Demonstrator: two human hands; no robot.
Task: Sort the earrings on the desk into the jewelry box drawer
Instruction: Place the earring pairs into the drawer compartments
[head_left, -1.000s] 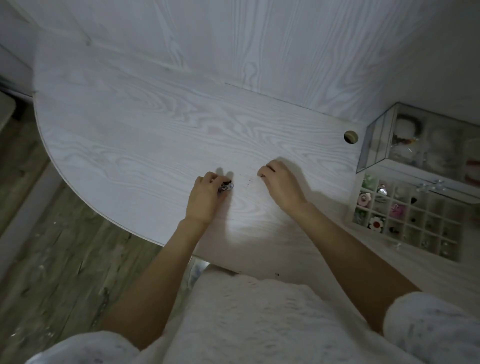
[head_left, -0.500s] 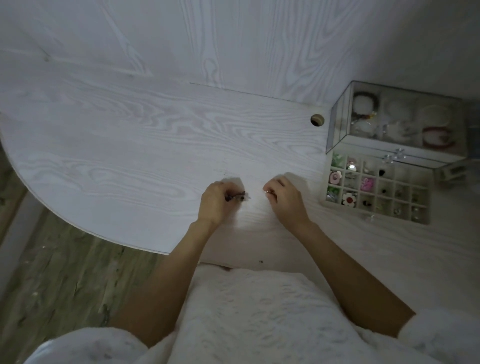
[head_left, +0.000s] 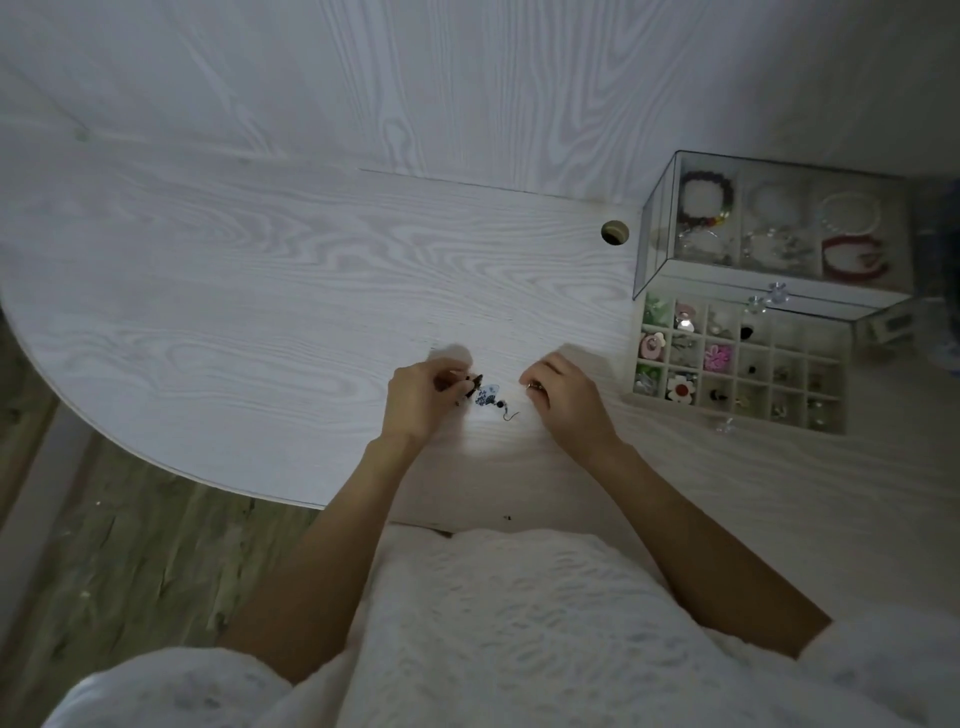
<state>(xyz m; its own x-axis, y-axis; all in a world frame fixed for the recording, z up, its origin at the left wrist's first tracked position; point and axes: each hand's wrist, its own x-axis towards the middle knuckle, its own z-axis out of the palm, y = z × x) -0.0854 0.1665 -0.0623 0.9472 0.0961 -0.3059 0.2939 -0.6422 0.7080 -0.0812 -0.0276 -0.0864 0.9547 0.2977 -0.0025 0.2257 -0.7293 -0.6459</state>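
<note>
My left hand (head_left: 415, 402) pinches the dark end of a dangling earring (head_left: 487, 399) with a blue-and-white plate, dark beads and a wire hook, just above the white desk (head_left: 234, 291). My right hand (head_left: 566, 397) hovers a little to the right with curled fingers and pinches a small gold-coloured earring (head_left: 533, 385), mostly hidden. The jewelry box (head_left: 774, 234), clear-walled with bracelets on top, stands at the right. Its drawer (head_left: 740, 364) is pulled out toward me, with a grid of small compartments that hold flower-shaped and other small earrings.
A round cable hole (head_left: 615, 232) lies in the desk left of the box. The desk's curved front edge runs from the far left down toward my lap. Wooden floor (head_left: 104, 545) shows at the lower left. A white wood-grain wall rises behind the desk.
The view has swung to the right, so the box sits nearer the middle. In my left hand the earring now hangs out to the right with its hook showing. Both hands stay close together.
</note>
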